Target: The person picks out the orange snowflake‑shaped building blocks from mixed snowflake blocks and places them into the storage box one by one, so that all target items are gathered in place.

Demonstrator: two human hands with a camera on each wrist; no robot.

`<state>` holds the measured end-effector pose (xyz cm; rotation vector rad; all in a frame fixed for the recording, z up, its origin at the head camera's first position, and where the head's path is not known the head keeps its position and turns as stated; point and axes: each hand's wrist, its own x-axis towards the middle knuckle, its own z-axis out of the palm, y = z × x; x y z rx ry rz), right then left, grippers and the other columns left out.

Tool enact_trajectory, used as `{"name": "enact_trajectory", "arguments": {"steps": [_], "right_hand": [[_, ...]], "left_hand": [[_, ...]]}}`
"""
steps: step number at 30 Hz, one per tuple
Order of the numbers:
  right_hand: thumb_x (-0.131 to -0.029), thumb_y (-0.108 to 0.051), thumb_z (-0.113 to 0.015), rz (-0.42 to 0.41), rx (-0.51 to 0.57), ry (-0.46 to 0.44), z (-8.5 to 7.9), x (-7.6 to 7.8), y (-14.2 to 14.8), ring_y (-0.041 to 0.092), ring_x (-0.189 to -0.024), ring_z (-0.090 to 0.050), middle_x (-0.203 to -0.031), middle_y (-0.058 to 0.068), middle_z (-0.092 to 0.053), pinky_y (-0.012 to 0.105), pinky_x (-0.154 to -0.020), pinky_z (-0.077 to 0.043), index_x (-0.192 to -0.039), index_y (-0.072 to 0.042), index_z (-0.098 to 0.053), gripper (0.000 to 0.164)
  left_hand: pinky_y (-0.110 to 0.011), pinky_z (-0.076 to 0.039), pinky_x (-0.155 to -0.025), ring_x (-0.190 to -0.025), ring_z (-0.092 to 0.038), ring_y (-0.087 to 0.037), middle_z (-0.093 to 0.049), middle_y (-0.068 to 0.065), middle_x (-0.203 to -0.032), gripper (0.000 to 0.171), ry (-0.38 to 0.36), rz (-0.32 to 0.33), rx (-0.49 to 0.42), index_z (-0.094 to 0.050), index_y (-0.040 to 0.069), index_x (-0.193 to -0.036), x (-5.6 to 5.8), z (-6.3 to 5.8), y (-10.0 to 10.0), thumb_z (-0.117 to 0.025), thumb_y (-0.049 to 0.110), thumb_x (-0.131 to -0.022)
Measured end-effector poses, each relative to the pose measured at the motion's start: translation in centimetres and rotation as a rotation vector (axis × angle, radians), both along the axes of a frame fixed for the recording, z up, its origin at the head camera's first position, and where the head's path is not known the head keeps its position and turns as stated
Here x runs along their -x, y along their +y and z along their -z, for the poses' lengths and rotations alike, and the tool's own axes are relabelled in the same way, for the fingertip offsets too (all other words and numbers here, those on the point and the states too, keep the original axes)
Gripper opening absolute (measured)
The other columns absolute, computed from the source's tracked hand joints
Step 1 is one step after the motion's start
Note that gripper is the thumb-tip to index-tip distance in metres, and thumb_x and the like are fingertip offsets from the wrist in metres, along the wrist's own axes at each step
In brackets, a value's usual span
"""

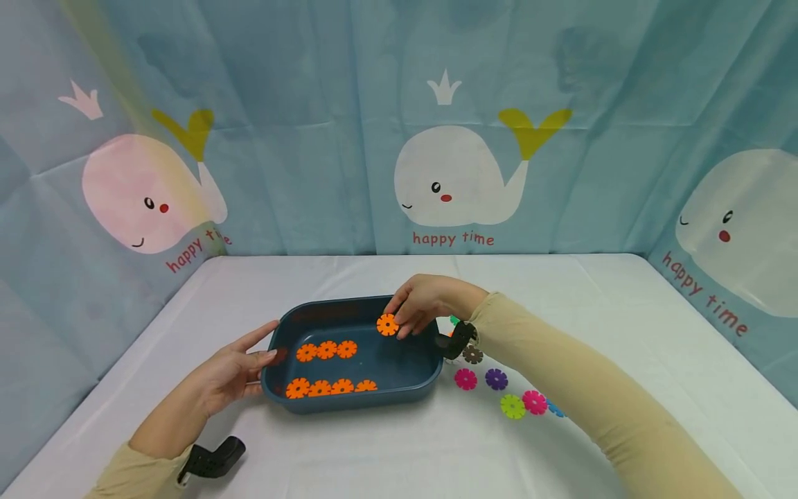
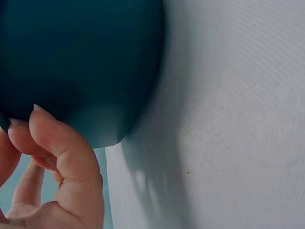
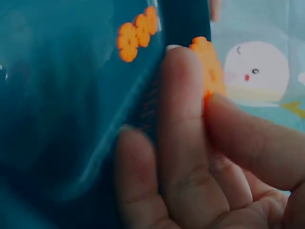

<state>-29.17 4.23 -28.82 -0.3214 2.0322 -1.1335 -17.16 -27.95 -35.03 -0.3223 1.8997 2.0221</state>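
A dark blue rectangular tray (image 1: 399, 367) stands on the table. At its left end, my left hand (image 1: 224, 378) grips the rim, with fingertips also against the tray wall in the left wrist view. Over the tray's right part, my right hand (image 1: 427, 301) pinches an orange notched plastic disc (image 1: 387, 325) between thumb and finger. The right wrist view shows this disc (image 3: 212, 71) nearly edge-on above the tray. Inside lie a row of three orange discs (image 1: 327, 350) and, nearer the front wall, a row of several more orange discs (image 1: 320, 388), partly hidden by that wall.
Loose discs lie right of the tray: brown (image 1: 472, 354), pink (image 1: 465, 379), purple (image 1: 496, 379) and yellow-green (image 1: 513, 407) among them. The right forearm partly covers a blue disc (image 1: 555, 409). A whale-print curtain (image 1: 312, 138) hangs behind the white table (image 1: 374, 457).
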Motion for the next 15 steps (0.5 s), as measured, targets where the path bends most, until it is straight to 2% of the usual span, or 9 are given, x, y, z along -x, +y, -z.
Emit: {"name": "enact_trajectory", "arguments": {"steps": [5, 11, 15], "right_hand": [[-0.092, -0.003, -0.064, -0.09, -0.029, 0.025, 0.6, 0.9, -0.9, 0.017, -0.07, -0.068, -0.095, 0.011, -0.071, 0.034, -0.074, -0.055, -0.117, -0.002, -0.068, 0.025], [-0.09, -0.007, -0.068, -0.216, -0.131, 0.086, 0.9, 1.6, -2.2, 0.018, -0.069, -0.066, -0.089, 0.005, -0.07, 0.033, -0.07, -0.054, -0.11, -0.008, -0.072, 0.02], [-0.09, -0.009, -0.069, -0.274, -0.18, 0.104, 1.1, 2.1, -3.1, 0.018, -0.07, -0.066, -0.091, 0.003, -0.07, 0.034, -0.07, -0.052, -0.108, -0.011, -0.073, 0.018]], "left_hand": [[-0.03, -0.053, -0.07, -0.077, -0.055, -0.018, -0.058, -0.002, -0.1, 0.068, -0.001, -0.012, 0.004, -0.027, 0.026, -0.155, -0.1, 0.1, 0.0, -0.058, 0.008, -0.097], [-0.029, -0.054, -0.068, -0.075, -0.054, -0.017, -0.062, -0.001, -0.1, 0.066, 0.006, 0.002, -0.021, -0.032, 0.03, -0.153, -0.1, 0.0, 0.1, -0.058, 0.009, -0.097], [-0.029, -0.053, -0.068, -0.075, -0.054, -0.017, -0.062, -0.001, -0.1, 0.067, 0.006, -0.006, -0.012, -0.03, 0.029, -0.154, -0.2, -0.1, 0.1, -0.059, 0.009, -0.097]]}}
